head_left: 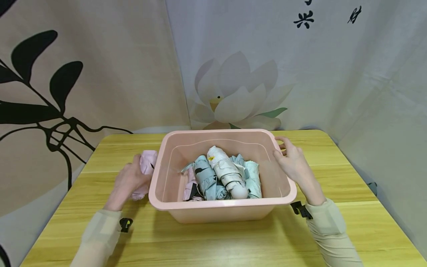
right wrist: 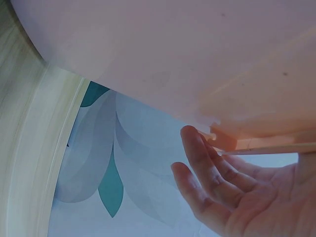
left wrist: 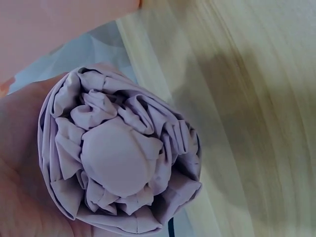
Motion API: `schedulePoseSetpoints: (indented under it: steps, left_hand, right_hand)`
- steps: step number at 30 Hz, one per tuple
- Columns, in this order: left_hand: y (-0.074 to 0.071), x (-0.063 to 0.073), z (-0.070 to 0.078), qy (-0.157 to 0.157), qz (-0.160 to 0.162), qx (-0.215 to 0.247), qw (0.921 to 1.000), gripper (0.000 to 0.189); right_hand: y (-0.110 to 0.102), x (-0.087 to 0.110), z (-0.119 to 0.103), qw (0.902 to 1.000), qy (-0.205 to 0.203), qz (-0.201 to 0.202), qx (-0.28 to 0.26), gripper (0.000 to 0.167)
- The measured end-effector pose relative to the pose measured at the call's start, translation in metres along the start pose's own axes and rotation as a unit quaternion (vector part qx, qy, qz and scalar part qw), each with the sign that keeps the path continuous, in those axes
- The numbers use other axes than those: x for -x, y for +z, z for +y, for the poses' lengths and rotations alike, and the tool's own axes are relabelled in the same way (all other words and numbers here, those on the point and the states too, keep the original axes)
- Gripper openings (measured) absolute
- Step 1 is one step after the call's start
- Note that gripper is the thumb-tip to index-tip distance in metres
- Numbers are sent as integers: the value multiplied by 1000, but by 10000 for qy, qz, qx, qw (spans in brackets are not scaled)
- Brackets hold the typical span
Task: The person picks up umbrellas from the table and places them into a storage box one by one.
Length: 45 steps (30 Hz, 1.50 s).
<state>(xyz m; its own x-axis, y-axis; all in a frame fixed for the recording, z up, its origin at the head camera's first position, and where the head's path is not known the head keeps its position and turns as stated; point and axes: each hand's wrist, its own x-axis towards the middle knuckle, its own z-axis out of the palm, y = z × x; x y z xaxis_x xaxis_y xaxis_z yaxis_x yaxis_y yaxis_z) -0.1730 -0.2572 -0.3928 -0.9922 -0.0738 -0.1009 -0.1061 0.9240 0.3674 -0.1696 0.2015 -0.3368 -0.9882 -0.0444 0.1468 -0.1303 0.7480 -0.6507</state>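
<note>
On the left my left hand (head_left: 128,182) grips a rolled-up lilac folding umbrella (head_left: 148,163), just outside the pink plastic bin (head_left: 220,213). Its round end and the bunched cloth around it face the left wrist view. At the bin's right side my right hand (head_left: 294,161) holds the rim, thumb over the edge and fingers curled below it, as the right wrist view shows. Inside the bin lie several rolled umbrellas: a white one (head_left: 227,168) on top, a grey-blue one (head_left: 205,178), a pale mint one (head_left: 252,178) and a partly hidden lilac one (head_left: 191,185).
The bin stands on a light wooden table (head_left: 217,244). Behind it hangs a pale cloth backdrop (head_left: 133,66) printed with a lotus and dark leaves, close to the table's far edge.
</note>
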Motion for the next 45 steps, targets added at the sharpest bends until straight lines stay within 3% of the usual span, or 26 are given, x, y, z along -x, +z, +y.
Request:
schedulePoseSetpoints:
  steps: [29,45]
  left_hand:
    - [-17,7,3,102,1001,408,9941,90]
    - [-30,16,16,226,1823,642,9809,85]
  right_hand:
    - [0,1,0,10000,-74,39,2,48]
    - [-1,2,-1,10000,-30,-4,-50,48]
